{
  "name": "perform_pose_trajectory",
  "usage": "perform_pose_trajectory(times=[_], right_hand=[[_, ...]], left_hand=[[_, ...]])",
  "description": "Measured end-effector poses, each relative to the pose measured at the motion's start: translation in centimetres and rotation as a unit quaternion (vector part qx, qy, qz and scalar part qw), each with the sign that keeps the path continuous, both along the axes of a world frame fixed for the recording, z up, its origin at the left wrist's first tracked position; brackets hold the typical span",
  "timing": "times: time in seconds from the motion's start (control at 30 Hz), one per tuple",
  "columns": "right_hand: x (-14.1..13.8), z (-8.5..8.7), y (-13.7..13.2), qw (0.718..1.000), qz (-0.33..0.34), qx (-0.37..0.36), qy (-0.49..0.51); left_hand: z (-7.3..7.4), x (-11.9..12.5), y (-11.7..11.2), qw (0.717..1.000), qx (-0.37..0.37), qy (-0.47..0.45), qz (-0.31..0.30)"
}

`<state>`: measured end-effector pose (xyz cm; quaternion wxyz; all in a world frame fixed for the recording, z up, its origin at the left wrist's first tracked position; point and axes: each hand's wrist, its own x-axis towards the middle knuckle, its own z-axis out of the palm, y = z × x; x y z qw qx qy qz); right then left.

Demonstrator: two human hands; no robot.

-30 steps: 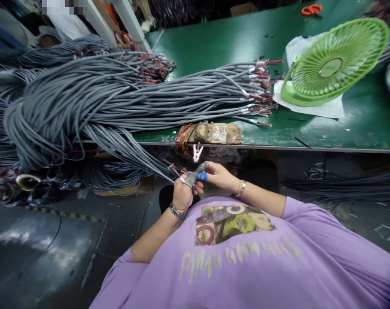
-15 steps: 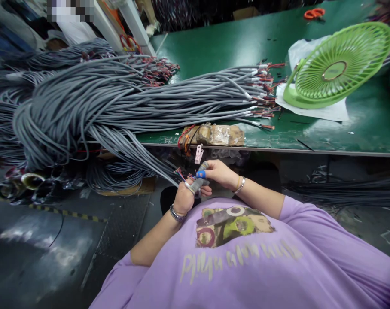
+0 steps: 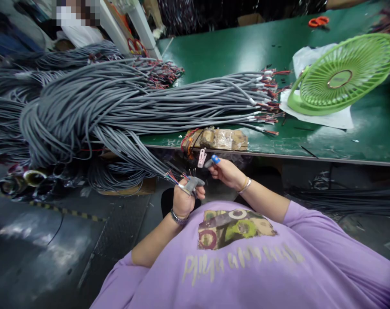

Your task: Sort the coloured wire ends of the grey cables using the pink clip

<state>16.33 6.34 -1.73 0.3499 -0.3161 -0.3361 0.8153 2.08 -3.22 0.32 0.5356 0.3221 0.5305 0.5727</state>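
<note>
My left hand (image 3: 183,198) is closed around the end of a grey cable (image 3: 156,167), just below the table's front edge. The cable's stripped coloured wires (image 3: 175,177) fan out above my fist, and grey tape wraps my fingertip. My right hand (image 3: 226,172) is raised to the right of it, apart from the left hand. Its fingers are pinched, with a blue cot (image 3: 215,159) on one fingertip, close to a pink clip (image 3: 201,158) hanging at the table edge. Whether the pinch holds anything is unclear. The cable runs back into a big grey cable bundle (image 3: 111,103).
The bundle drapes over the green table (image 3: 233,47) and its left edge. A brown taped block (image 3: 219,138) sits at the front edge. A green fan (image 3: 343,75) lies on white paper at right, orange scissors (image 3: 319,20) at the back. Another person (image 3: 80,30) is top left.
My right hand has drawn away from my left hand, up and to the right toward the pink clip. My left hand kept its hold on the cable end.
</note>
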Motion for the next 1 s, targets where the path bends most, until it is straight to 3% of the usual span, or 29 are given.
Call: perform_pose_trajectory(times=[0.1, 0.2, 0.27, 0.37, 0.43, 0.6, 0.67, 0.83, 1.0], right_hand=[[-0.3, 0.9, 1.2, 0.997, 0.065, -0.040, 0.006], [-0.9, 1.7, 1.7, 0.994, 0.112, 0.008, 0.018], [-1.3, 1.8, 1.6, 0.996, 0.063, 0.065, -0.009], [-1.7, 1.3, 1.2, 0.985, -0.063, 0.145, -0.065], [-2.0, 0.9, 1.1, 0.980, -0.096, 0.160, -0.064], [-2.8, 0.8, 1.3, 0.999, -0.015, 0.014, 0.044], [-3.1, 1.1, 1.4, 0.997, -0.014, -0.027, 0.077], [-3.6, 1.3, 1.3, 0.993, -0.064, -0.045, 0.092], [-3.4, 1.1, 1.2, 0.992, -0.046, -0.076, 0.093]], left_hand=[[0.8, 0.2, 0.4, 0.999, 0.021, -0.003, -0.025], [1.5, 0.4, 1.0, 0.999, 0.034, -0.009, -0.042], [1.7, 0.5, 1.3, 0.998, 0.039, -0.016, -0.046], [1.7, 0.4, 1.7, 0.997, 0.036, -0.027, -0.058], [1.5, 0.3, 1.9, 0.997, 0.024, -0.032, -0.066], [0.7, 0.1, 2.2, 0.997, -0.004, -0.032, -0.076], [0.4, 0.1, 2.2, 0.996, -0.010, -0.032, -0.083], [0.0, 0.1, 2.2, 0.995, -0.023, -0.022, -0.092], [0.0, 0.1, 2.1, 0.995, -0.025, -0.019, -0.092]])
